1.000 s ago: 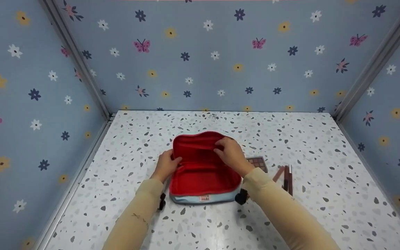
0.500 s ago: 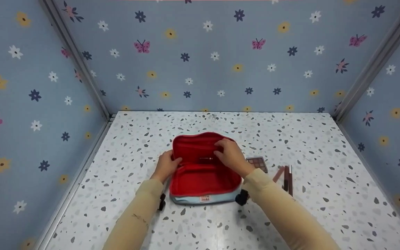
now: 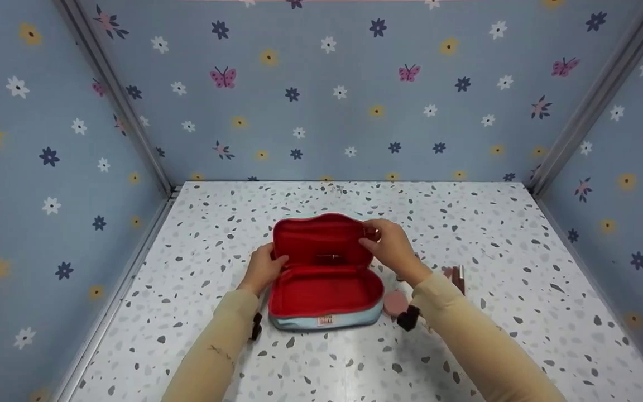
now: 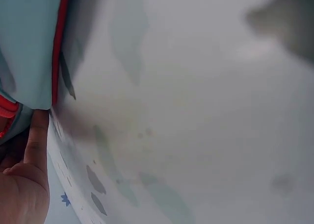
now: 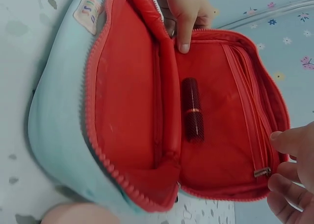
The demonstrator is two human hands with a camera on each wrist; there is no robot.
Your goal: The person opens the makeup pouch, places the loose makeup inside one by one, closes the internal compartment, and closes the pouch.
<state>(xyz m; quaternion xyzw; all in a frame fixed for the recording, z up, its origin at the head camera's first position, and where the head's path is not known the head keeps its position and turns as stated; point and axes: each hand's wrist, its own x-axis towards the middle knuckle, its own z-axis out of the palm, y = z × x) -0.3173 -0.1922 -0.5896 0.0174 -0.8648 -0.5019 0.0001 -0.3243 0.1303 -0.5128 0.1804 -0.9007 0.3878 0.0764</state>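
A light blue zip pouch [image 3: 327, 320] with red lining stands open on the table, lid raised. A dark lipstick tube [image 5: 193, 110] with a gold band lies inside the lid [image 5: 221, 155]; I cannot tell whether mesh covers it. My left hand [image 3: 260, 269] grips the lid's left side, thumb inside. In the left wrist view its fingers [image 4: 37, 145] lie against the pouch's outside. My right hand [image 3: 393, 248] is at the lid's upper right corner, fingers loosely bent and apart. Its fingertips are close to a metal zipper pull [image 5: 262, 172] on the lid's inner pocket, which they do not grasp.
A round pink item [image 3: 396, 304] stands right of the pouch. Farther right lie slim brown tubes [image 3: 459, 278], partly hidden by the right sleeve [image 3: 450, 301]. Patterned walls [image 3: 332, 111] enclose the speckled table [image 3: 215, 212] at the back and both sides.
The lipstick tube has come into sight inside the lid. My right hand has shifted right toward the lid's corner, uncovering the pink item and hiding the palette. My left hand keeps its place.
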